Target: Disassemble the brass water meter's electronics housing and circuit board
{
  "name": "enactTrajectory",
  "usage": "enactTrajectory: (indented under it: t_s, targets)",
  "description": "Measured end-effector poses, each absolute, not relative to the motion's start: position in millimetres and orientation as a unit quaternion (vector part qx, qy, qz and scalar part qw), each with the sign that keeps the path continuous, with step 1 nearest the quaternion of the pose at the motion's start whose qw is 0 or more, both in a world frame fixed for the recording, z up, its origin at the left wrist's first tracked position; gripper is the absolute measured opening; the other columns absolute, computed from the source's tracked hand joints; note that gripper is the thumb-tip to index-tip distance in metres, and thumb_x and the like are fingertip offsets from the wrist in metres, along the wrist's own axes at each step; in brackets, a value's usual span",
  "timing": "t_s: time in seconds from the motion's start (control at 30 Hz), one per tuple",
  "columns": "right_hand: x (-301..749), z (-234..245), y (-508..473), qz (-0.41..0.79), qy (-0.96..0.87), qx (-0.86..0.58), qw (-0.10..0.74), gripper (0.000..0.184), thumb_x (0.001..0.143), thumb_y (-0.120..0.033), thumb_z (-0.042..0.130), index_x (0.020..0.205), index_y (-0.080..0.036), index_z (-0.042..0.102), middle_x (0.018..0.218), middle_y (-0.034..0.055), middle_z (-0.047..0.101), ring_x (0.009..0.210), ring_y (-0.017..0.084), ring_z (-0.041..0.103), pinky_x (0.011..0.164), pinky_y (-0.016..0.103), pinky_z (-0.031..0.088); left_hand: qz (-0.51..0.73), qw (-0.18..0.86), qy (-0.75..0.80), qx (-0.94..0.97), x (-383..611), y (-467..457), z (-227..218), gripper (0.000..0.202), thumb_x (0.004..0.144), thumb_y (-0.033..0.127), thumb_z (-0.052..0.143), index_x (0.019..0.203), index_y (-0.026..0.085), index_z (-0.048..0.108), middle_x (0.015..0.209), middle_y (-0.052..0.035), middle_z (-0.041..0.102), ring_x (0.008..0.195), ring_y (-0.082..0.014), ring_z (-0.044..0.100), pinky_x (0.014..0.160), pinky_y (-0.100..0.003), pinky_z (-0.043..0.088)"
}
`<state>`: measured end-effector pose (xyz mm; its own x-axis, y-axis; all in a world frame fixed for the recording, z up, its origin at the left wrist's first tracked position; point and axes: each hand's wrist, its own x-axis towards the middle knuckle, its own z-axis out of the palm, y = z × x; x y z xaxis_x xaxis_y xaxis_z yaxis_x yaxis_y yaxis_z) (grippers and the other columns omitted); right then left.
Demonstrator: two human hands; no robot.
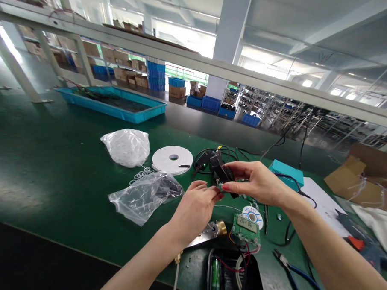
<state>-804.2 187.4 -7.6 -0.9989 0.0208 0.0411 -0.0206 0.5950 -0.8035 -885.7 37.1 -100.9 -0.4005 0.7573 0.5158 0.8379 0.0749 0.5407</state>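
My right hand [254,182] is closed, thumb and fingers pinched around a black blocky device [217,163] that stands tilted above the bench. My left hand [195,207] meets it from the left, fingertips pressed together at a small greenish piece by the device's lower end; that piece is too small to name. Just below the hands lie a green circuit board with a lit-digit display [247,223], a solder spool [257,217] and a metal plate with a brass fitting [222,228]. Wires run from the board to an open black casing [258,278] holding a green battery [216,274].
Left of my hands are a white tape roll [162,155] and clear plastic bags [139,202]. Blue-handled cutters [290,269] lie at right, near a glue gun [353,231]. A teal box [287,168], cardboard box [342,177] and blue tray [143,116] stand farther back.
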Motion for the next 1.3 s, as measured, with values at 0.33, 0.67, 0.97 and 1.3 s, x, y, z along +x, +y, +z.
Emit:
enactTrajectory:
  t_s: [0.33, 0.67, 0.97, 1.3]
  targets:
    - [-807.2, -28.3, 202.7, 0.404, -0.913, -0.059, 0.006, 0.044, 0.074, -0.042, 0.067, 0.108, -0.016, 0.063, 0.098, 0.006, 0.068, 0.085, 0.019, 0.062, 0.069, 0.03, 0.052, -0.44, -0.086, -0.763, -0.466, -892.9, -1.6, -124.5, 0.036, 0.095, 0.029, 0.036, 0.072, 0.02, 0.062, 0.073, 0.0006, 0.066, 0.079, -0.0172, 0.058, 0.091, -0.032, 0.039]
    - [-839.2, -46.6, 190.5, 0.371, -0.927, -0.046, -0.023, 0.041, 0.073, -0.038, 0.068, 0.106, -0.014, 0.064, 0.08, 0.0029, 0.067, 0.066, 0.014, 0.058, 0.058, 0.025, 0.045, -0.392, -0.089, -0.815, -0.419, -906.8, 2.2, -135.1, 0.027, 0.093, 0.024, 0.039, 0.099, 0.016, 0.063, 0.081, -0.0043, 0.068, 0.08, -0.0202, 0.062, 0.088, -0.034, 0.042]
    - [-890.0, -91.3, 187.6, 0.605, -0.79, 0.016, -0.101, 0.039, 0.067, -0.03, 0.074, 0.101, -0.016, 0.06, 0.089, 0.0009, 0.067, 0.081, 0.015, 0.061, 0.079, 0.031, 0.048, -0.304, -0.076, -0.841, -0.441, -929.6, 21.7, -136.4, 0.027, 0.093, 0.015, 0.038, 0.088, 0.013, 0.064, 0.088, -0.0105, 0.069, 0.081, -0.0225, 0.065, 0.071, -0.029, 0.044]
    - [-883.4, -120.9, 209.2, 0.647, -0.755, -0.056, -0.09, 0.04, 0.065, -0.034, 0.076, 0.096, -0.016, 0.06, 0.095, 0.0042, 0.067, 0.086, 0.015, 0.063, 0.084, 0.031, 0.049, -0.283, -0.071, -0.835, -0.466, -934.0, 24.7, -164.1, 0.027, 0.097, 0.023, 0.031, 0.095, 0.015, 0.057, 0.08, -0.0088, 0.067, 0.071, -0.0223, 0.065, 0.062, -0.029, 0.039]
